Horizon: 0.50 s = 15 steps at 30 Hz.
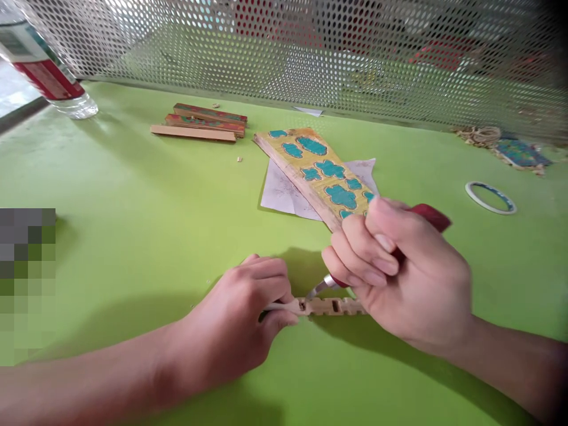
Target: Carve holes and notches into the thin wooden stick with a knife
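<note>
My left hand pinches the left end of a narrow notched wooden strip low over the green table. Dark square recesses show along the strip, and its far right end is hidden behind my other hand. Wrapped round the red handle of a carving knife, my right hand is closed in a fist. The knife's metal blade slants down to the left, its tip at the strip beside a dark recess. Just beyond my right hand lies a yellow board with blue cloud shapes, resting on white paper.
Several thin painted wooden strips lie at the back. A plastic bottle stands at the back left. To the right are a tape roll and a blue patterned piece with cord. A perforated metal screen borders the table.
</note>
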Motion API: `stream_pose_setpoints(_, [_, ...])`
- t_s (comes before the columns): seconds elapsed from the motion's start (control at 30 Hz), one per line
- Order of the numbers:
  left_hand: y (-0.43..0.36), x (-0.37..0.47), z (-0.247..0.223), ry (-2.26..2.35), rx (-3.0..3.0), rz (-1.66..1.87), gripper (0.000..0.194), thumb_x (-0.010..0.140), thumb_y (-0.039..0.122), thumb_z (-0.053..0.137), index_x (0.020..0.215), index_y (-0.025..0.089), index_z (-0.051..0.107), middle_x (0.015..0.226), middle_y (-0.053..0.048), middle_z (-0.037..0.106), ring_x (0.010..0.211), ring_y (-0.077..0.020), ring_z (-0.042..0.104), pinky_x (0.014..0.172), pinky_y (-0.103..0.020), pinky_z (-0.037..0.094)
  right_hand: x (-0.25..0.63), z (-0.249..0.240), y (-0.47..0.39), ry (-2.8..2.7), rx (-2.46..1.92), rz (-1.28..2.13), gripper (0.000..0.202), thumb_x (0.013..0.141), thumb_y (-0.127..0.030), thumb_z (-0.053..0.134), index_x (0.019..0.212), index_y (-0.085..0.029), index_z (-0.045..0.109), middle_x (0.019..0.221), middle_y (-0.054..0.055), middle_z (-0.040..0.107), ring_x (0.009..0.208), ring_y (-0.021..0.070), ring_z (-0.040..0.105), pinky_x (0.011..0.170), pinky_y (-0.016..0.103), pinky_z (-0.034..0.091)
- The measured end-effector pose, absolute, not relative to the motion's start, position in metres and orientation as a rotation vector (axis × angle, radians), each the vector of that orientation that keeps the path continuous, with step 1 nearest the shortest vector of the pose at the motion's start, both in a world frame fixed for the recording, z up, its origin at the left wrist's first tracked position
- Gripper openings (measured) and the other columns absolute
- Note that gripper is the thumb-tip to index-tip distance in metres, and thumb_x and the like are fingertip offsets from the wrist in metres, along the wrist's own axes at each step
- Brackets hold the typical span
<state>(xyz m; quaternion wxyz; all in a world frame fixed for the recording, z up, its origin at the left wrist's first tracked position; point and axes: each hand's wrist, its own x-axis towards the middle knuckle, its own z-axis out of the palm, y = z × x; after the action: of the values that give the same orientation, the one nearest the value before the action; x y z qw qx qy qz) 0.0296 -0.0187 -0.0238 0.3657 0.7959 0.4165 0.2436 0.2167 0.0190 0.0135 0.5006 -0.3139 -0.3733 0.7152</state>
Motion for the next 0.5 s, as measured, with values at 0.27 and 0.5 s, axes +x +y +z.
stream_pose_setpoints(0.27, [-0.020,0.030,-0.023,1.066,2.011,0.645,0.020,0.083,0.001,0.060,0.071,0.016,0.060,0.074,0.002,0.057,0.072,-0.0110,0.052,0.076,-0.025,0.041,0.221,0.015,0.003,-1.359,-0.590,1.681,0.044,0.095,-0.034,0.055,0.056,-0.019,0.040,0.049,-0.006,0.040,0.045,0.0074,0.040,0.047,0.026,0.039])
stream_pose_setpoints(0.5, [-0.018,0.031,-0.018,1.025,2.092,0.636,0.029,0.083,-0.003,0.049,0.062,0.017,0.051,0.068,0.001,0.051,0.064,-0.0113,0.045,0.070,-0.025,0.041,0.207,0.016,-0.021,-1.460,-0.626,1.596,0.052,0.090,-0.033,0.062,0.055,-0.019,0.028,0.049,-0.006,0.031,0.046,0.0089,0.030,0.048,0.028,0.032])
